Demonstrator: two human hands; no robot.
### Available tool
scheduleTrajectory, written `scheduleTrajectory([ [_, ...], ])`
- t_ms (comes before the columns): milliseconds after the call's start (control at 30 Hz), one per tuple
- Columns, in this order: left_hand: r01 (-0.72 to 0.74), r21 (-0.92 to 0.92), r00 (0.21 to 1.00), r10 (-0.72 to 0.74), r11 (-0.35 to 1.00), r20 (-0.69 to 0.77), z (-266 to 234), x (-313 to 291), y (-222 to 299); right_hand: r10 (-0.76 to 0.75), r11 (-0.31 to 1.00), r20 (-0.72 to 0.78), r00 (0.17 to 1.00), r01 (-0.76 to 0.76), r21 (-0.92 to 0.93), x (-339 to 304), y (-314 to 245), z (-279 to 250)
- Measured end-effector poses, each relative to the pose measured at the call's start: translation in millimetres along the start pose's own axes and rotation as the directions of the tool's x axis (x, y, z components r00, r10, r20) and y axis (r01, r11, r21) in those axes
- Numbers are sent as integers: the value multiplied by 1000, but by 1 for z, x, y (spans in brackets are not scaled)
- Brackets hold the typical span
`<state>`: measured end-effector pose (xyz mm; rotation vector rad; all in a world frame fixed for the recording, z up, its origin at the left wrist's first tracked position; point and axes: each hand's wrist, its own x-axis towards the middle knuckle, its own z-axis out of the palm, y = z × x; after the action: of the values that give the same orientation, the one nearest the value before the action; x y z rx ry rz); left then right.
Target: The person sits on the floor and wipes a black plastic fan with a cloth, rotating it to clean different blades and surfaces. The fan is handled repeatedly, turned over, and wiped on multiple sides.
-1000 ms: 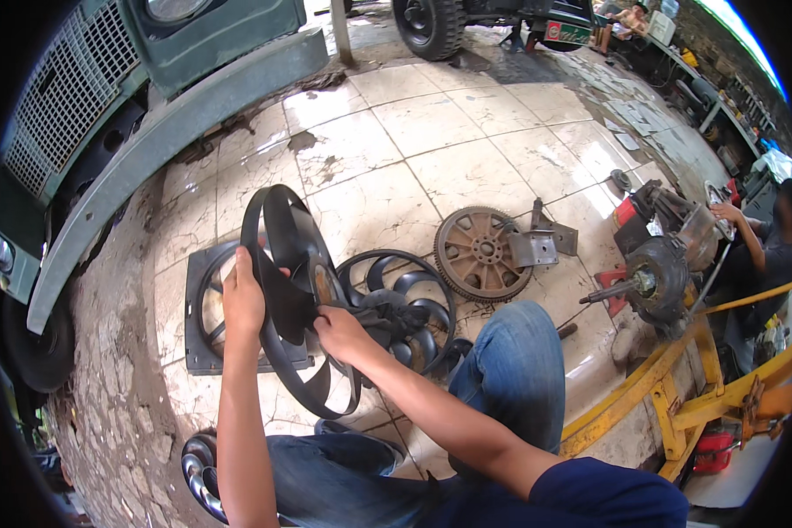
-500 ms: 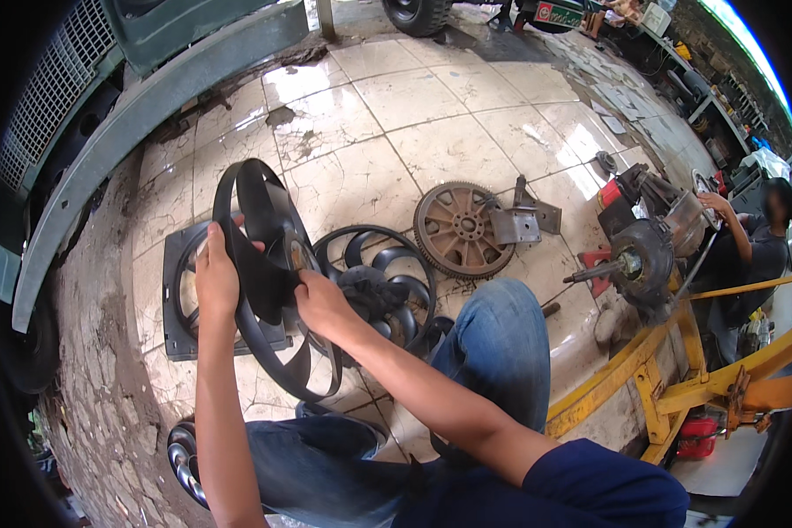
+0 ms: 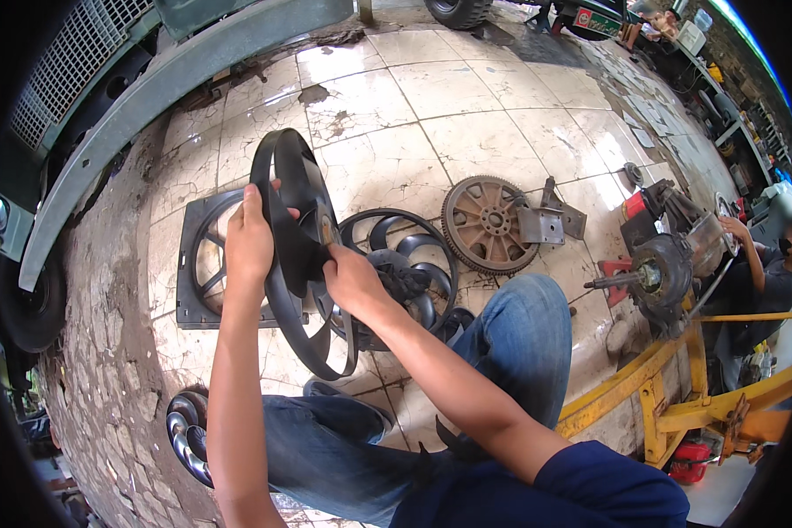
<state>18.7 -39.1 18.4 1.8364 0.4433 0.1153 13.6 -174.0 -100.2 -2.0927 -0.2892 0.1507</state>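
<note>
Black plastic fan ring (image 3: 292, 255) stands upright on edge between my hands, raised off the tiled floor (image 3: 396, 114) so I can look at its hub. My left hand (image 3: 249, 242) has its fingers clamped over the outer rim; my right hand (image 3: 352, 280) pinches the centre. Just beyond my right fingers lies a second fan (image 3: 405, 264), with a rusty gear wheel (image 3: 490, 224) past it.

Vehicle repair workshop: cracked tiled floor (image 3: 466, 132); toothed flywheel (image 3: 489, 224) at centre, truck bumper (image 3: 163, 88) far left of it, yellow steel frame (image 3: 669, 387) to its right.
</note>
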Motion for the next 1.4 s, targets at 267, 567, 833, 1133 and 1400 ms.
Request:
scheduleTrajectory([
  [267,2,-12,1000,-2,1000,-6,2,-2,4,-20,1000,-37,999,20,2,-3,-9,-4],
  [567,-34,-57,999,32,998,-32,3,-4,4,-69,938,227,971,141,-315,-14,-21,0],
  [833,2,-47,999,-4,999,-41,6,-2,10,-168,949,114,979,192,-252,-18,-30,-9],
  [1133,-4,-9,1000,3,1000,-12,8,-5,8,-306,936,6,952,302,-181,-2,-51,-37],
  [1400,5,30,1000,-6,1000,13,-9,-2,2,-242,951,115,963,259,-169,-2,-40,-14],
])
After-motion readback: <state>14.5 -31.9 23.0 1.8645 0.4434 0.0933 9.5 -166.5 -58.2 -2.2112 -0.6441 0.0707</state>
